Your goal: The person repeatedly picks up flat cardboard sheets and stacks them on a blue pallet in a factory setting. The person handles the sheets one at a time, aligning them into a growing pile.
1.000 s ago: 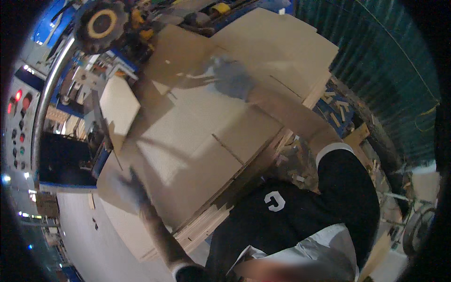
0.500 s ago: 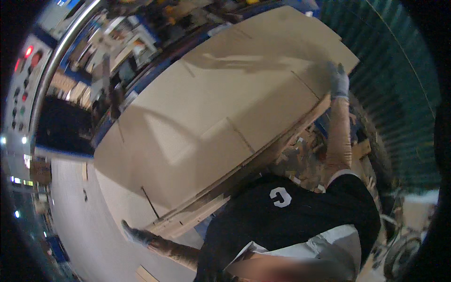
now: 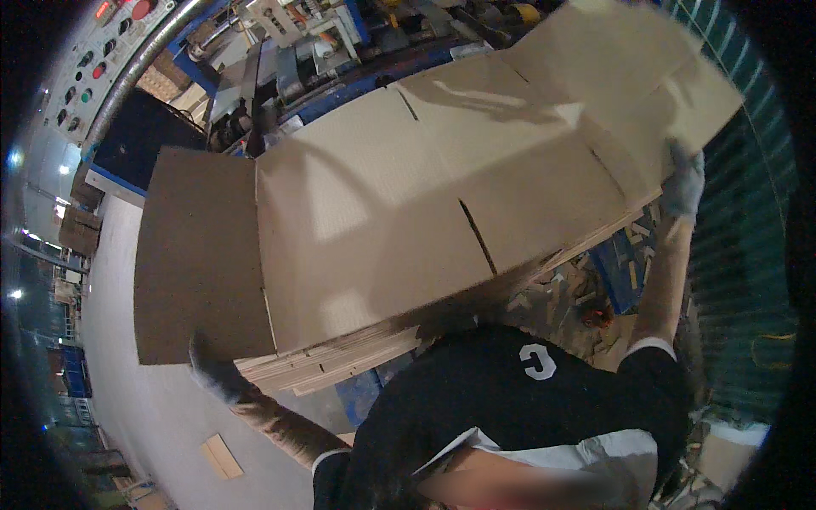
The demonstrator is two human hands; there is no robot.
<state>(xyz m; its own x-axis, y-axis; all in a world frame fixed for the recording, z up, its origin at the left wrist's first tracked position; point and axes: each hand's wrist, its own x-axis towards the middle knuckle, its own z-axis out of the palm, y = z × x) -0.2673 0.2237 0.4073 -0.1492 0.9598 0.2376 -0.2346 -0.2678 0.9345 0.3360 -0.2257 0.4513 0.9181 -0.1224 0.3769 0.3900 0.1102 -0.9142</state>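
- Carrying a stack of flat cardboard sheets [image 3: 408, 212], the person held it out in front of the chest, both arms stretched wide apart.
- The left hand [image 3: 217, 374], gloved, gripped the stack from beneath at its lower left corner, fingers curled under the bottom edge where the sheet ends showed.
- The right hand [image 3: 682, 183], also gloved, closed on the upper right edge, with the arm raised high and nearly straight.
- The stack's long axis ran from lower left to upper right, so it sat tilted, its right end lifted well above the left.
- One loose flap [image 3: 200, 255] jutted out past the left end, beyond the left hand's grip.
- The left hand lay nearer the body; the right hand reached far out toward the green corrugated wall [image 3: 748, 255].
- Behind the stack stood a machine [image 3: 306, 42] with a blue frame, and a control panel [image 3: 110, 51] with coloured buttons at the upper left.
- A small cardboard scrap [image 3: 223, 456] lay on the grey floor [image 3: 144, 408] below the left forearm.
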